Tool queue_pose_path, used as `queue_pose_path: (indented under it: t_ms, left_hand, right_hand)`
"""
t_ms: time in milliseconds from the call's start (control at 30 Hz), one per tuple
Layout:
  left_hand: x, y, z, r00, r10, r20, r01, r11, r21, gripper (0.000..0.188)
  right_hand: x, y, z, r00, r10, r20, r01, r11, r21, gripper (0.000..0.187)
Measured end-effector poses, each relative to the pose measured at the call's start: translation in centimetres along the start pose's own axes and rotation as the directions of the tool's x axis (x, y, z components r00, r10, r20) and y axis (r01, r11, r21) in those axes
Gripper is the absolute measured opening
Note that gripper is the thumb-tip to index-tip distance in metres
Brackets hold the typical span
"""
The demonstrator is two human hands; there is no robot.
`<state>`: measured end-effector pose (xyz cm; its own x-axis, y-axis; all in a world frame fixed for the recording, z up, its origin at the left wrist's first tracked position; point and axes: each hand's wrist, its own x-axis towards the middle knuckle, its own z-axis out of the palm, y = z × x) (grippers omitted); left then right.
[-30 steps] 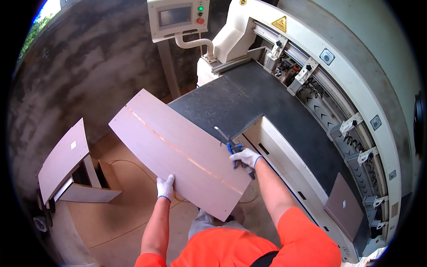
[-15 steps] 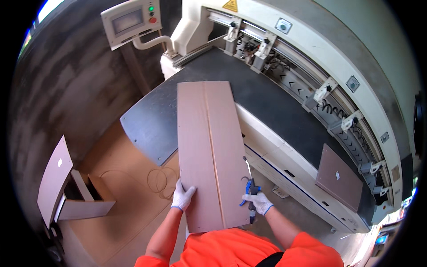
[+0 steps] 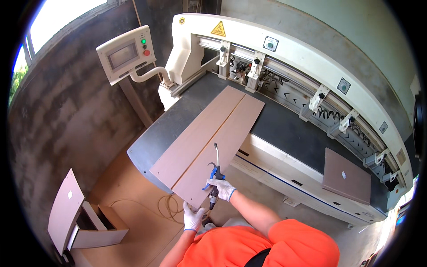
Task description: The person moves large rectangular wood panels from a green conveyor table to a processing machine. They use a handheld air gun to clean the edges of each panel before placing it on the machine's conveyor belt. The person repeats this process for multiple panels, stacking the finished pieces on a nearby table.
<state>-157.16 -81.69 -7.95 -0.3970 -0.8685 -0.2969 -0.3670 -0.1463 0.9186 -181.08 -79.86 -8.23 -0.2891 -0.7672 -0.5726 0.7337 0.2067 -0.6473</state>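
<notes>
A long pinkish-brown panel (image 3: 191, 138) with a groove along its length lies slantwise on the machine's dark table (image 3: 284, 133), its near end jutting over the front edge. My gloved left hand (image 3: 193, 219) grips the panel's near end, with part of the fingers hidden at the edge. In my gloved right hand (image 3: 222, 188) is a blue and black air blow gun (image 3: 217, 173), the fingers wrapped round its handle. Its thin metal nozzle points away from me over the panel's near right part.
A white machine frame (image 3: 307, 58) with several clamp units spans the table's back. Its control screen (image 3: 122, 57) stands at far left. A smaller brown panel (image 3: 347, 175) lies on the table at right. Left, an open box-like panel assembly (image 3: 95, 227) sits near a coiled hose (image 3: 171, 207).
The long panel has turned clockwise, its far end swinging right. My left hand has moved from its left edge to its near end. The blow gun has shifted left over the panel.
</notes>
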Motion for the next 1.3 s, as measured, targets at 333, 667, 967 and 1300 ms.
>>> queue_pose_path:
  t_ms: [333,667,967,1300]
  left_hand:
    - [9.0,2.1,2.6,0.996,0.023,-0.082,0.028,0.821,0.571,0.104]
    - [12.4,6.3,6.0,0.994,-0.040,-0.106,0.089,0.855,0.511,0.110]
    - [14.9,6.8,5.2,0.987,-0.077,-0.143,0.146,0.811,0.567,0.111]
    - [14.5,4.4,5.6,0.978,0.036,-0.207,0.051,0.914,0.402,0.106]
  right_hand:
    - [11.2,-15.5,-5.7,0.904,-0.193,-0.381,0.133,0.975,-0.179,0.035]
    - [16.9,-21.8,-8.8,0.898,-0.134,-0.420,0.054,0.979,-0.197,0.055]
    - [19.0,-23.5,-7.5,0.899,-0.141,-0.415,0.056,0.976,-0.210,0.049]
    - [7.3,-42.3,-5.6,0.251,-0.940,-0.230,-0.018,0.233,-0.972,0.044]
